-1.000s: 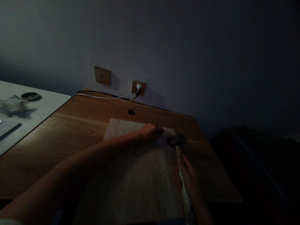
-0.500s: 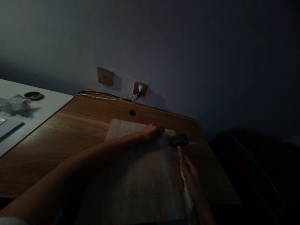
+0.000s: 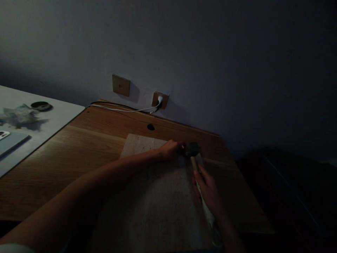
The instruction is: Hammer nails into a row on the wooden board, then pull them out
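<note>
The scene is very dim. My right hand is wrapped round the handle of a hammer, whose dark head hangs just above the far right corner of a pale wooden board. My left hand rests on the board's far edge with fingers pinched together right beside the hammer head. What the fingers pinch is too small and dark to see. The board lies on a brown wooden desk.
A wall socket with a white plug and cable sits behind the desk, beside a blank wall plate. A cable hole is in the desk top. A white table on the left carries a round dark object and crumpled plastic.
The hammer head has moved left and toward the far edge, closing on my left fingertips. My right hand followed it. The left hand has barely moved.
</note>
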The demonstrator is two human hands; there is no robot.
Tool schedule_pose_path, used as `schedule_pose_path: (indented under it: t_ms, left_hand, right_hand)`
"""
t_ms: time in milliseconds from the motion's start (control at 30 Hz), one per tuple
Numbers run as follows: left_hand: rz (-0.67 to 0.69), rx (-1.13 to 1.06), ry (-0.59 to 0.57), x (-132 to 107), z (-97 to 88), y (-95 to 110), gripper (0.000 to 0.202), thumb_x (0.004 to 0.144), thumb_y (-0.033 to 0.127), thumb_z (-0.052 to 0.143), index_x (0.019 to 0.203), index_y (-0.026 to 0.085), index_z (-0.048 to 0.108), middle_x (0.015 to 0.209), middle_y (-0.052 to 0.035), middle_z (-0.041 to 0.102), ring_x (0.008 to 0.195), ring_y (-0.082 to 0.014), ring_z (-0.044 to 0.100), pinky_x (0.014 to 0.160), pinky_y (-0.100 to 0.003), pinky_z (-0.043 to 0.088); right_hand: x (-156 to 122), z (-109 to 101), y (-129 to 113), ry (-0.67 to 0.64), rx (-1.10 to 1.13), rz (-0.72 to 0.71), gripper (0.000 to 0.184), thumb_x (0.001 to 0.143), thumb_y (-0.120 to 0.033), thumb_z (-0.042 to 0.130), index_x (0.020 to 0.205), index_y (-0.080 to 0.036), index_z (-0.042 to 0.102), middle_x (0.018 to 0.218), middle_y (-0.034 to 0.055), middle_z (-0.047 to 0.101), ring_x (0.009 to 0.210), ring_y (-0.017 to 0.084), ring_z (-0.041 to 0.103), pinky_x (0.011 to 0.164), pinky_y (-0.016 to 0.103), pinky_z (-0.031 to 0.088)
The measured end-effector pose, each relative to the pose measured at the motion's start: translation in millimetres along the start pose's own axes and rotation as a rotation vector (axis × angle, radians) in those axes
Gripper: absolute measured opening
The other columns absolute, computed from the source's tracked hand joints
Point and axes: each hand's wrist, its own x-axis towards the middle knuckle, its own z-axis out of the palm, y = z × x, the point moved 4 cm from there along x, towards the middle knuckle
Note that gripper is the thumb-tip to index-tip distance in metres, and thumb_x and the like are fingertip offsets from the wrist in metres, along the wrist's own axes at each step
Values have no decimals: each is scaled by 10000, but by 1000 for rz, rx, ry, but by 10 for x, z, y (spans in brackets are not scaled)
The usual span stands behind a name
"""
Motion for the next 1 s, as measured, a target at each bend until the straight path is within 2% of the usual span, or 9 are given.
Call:
schedule_pose_path:
  t_ms: [133, 233, 367, 433, 500, 633, 800, 867, 1000]
  left_hand:
    - [-6, 13, -7, 18, 12, -40, 434, 837, 97, 628, 1265, 159, 589, 1024, -59, 764, 945, -190, 728, 810, -250, 513]
    - [22, 45, -63, 39, -54, -46, 448, 827, 140, 674, 1267, 146, 592, 1076, -76, 751, 963, -192, 712, 827, -256, 506]
    - [82, 156, -247, -9, -281, 47, 199, 820, 183, 700, 1017, 156, 689, 1032, -61, 745, 892, -174, 686, 758, -240, 480]
    - [78, 212, -409, -80, -391, 98, 135, 794, 195, 725, 926, 175, 699, 922, -25, 742, 799, -158, 665, 707, -236, 462]
    - [50, 256, -501, -154, -500, 133, 175, 754, 213, 771, 913, 192, 701, 875, -6, 733, 761, -156, 644, 680, -238, 447]
    - [41, 300, -573, -288, -630, 207, 249, 724, 132, 769, 951, 205, 697, 933, -7, 726, 761, -149, 623, 647, -239, 418]
    - [85, 332, -687, -512, -612, 270, 327, 666, 28, 727, 935, 214, 714, 923, -6, 699, 772, -152, 607, 637, -243, 400]
    - [94, 318, -706, -586, -582, 262, 307, 653, 30, 734, 896, 217, 722, 878, -2, 685, 742, -151, 593, 623, -242, 395]
    - [91, 292, -688, -648, -537, 225, 206, 664, 55, 755, 797, 208, 717, 833, 5, 672, 689, -135, 558, 616, -236, 391]
  right_hand:
    - [-80, -51, -21, 39, 30, 35, 840, 735, -712, 646, 1358, -154, 574, 619, -75, 515, 329, 82, 377, 281, 230, 329]
    - [-183, -155, 38, 93, 46, 69, 863, 715, -736, 656, 1352, -158, 589, 606, -68, 528, 327, 86, 380, 283, 229, 319]
    - [-283, -301, 267, 136, 7, 112, 851, 743, -720, 661, 1396, -179, 588, 573, -47, 559, 368, 119, 464, 340, 240, 374]
    - [-306, -348, 387, 154, -23, 104, 824, 767, -702, 660, 1407, -188, 591, 601, -18, 606, 452, 157, 563, 407, 254, 442]
    - [-315, -364, 486, 170, -35, 97, 814, 781, -705, 647, 1411, -192, 594, 634, 3, 638, 530, 190, 627, 459, 273, 487]
    - [-300, -342, 603, 195, -54, 94, 835, 776, -746, 615, 1396, -186, 610, 665, 20, 664, 610, 235, 680, 517, 319, 534]
    - [-267, -337, 611, 246, -50, -27, 762, 749, -744, 647, 1300, -220, 684, 950, 98, 753, 1019, 301, 704, 824, 379, 565]
    - [-259, -333, 635, 232, -31, -20, 759, 755, -736, 648, 1312, -221, 679, 919, 90, 750, 984, 304, 710, 796, 386, 571]
    - [-260, -324, 682, 184, 9, 10, 740, 778, -700, 654, 1337, -216, 666, 744, 43, 704, 722, 269, 705, 602, 360, 562]
